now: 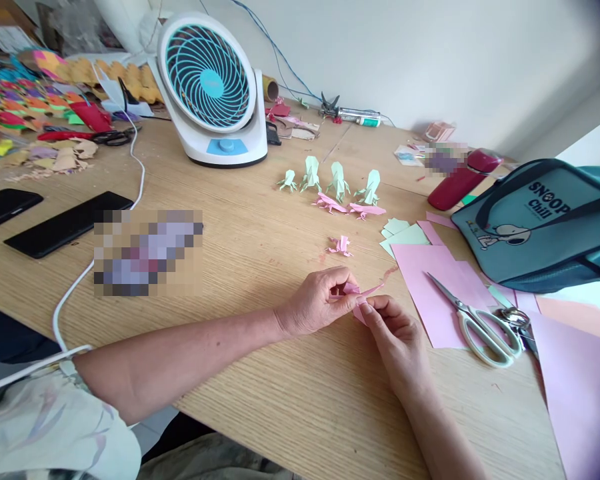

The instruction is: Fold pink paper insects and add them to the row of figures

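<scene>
Between both hands is a small piece of folded pink paper [360, 315], with a thin strip of it sticking out to the right. My left hand [325, 300] pinches its left side, fingers closed. My right hand [393, 327] grips it from the right, thumb pressed on the fold. The fingers hide much of its shape. Just beyond them stands a small pink folded paper figure [340, 246]. Farther back, two longer pink paper figures [330, 203] lie before a row of several pale green folded paper figures [337, 181].
Right of my hands, white-handled scissors [485, 333] rest on pink paper sheets [415, 287]. Behind these are a teal bag [540, 227] and a red bottle [465, 179]. A white fan [217, 143] stands at the back; dark phones [70, 223] and a white cable [70, 290] lie left.
</scene>
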A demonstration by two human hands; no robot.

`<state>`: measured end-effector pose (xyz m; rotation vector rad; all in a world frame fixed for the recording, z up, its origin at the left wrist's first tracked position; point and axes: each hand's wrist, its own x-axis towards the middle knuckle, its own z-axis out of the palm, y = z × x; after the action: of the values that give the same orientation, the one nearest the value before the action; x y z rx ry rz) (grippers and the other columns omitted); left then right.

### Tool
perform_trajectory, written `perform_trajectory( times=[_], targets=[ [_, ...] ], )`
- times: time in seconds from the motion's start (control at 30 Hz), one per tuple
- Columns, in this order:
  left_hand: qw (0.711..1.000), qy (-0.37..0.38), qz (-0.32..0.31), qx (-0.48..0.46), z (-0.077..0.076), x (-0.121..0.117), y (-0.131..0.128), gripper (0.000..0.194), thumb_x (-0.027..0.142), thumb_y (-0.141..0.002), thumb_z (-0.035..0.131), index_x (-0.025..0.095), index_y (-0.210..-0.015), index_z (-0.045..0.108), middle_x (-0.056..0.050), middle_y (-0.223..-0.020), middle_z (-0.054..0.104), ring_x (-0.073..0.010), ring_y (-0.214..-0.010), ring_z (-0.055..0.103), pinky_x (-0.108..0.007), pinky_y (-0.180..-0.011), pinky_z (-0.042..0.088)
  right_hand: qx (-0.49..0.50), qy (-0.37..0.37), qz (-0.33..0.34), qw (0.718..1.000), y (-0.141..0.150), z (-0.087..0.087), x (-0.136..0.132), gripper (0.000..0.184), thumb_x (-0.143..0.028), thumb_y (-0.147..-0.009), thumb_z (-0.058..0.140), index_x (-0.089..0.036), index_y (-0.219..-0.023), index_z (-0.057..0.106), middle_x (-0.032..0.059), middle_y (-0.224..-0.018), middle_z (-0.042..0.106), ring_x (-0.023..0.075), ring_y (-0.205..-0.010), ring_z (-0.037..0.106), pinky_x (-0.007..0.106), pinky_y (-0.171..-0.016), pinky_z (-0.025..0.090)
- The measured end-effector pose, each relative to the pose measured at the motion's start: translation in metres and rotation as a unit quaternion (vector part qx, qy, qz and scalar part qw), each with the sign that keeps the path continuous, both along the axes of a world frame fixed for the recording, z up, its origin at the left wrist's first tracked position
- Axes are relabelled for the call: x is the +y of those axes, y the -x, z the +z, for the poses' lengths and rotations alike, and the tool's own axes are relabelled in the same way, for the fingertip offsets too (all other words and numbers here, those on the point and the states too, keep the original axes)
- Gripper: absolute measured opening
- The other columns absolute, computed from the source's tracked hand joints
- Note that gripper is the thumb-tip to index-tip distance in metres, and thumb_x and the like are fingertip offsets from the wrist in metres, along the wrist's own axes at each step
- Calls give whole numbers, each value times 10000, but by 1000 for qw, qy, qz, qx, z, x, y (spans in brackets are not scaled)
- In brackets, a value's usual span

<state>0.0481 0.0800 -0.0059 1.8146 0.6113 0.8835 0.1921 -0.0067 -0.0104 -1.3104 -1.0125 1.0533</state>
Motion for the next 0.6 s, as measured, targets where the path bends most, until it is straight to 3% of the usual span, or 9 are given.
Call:
perform_trajectory(
  times=[0.2,0.4,0.6],
  targets=[
    [999,24,-5,-28,2,1,-1,179,281,-852,646,152,-761,562,10,-738,583,-91,-684,548,-195,-641,459,10,-21,12,1000,0,0,0,152,-386,-847,701,-241,-801,703,-2,-739,644,151,-723,563,273,-713,467],
    [999,-32,33,11,5,-2,-2,161,212,-850,619,154,-722,542,16,-711,581,-86,-677,537,-188,-639,449,8,6,36,999,-4,1,-1,157,-391,-879,669,-236,-882,694,9,-785,646,156,-767,557,263,-727,446],
    [999,-51,-12,2,7,-5,0,106,246,-892,597,169,-941,543,19,-781,573,-79,-703,556,-169,-653,483,49,15,25,998,-7,3,-1,180,-415,-885,660,-237,-890,687,11,-862,661,152,-768,565,266,-742,450]
  ],
)
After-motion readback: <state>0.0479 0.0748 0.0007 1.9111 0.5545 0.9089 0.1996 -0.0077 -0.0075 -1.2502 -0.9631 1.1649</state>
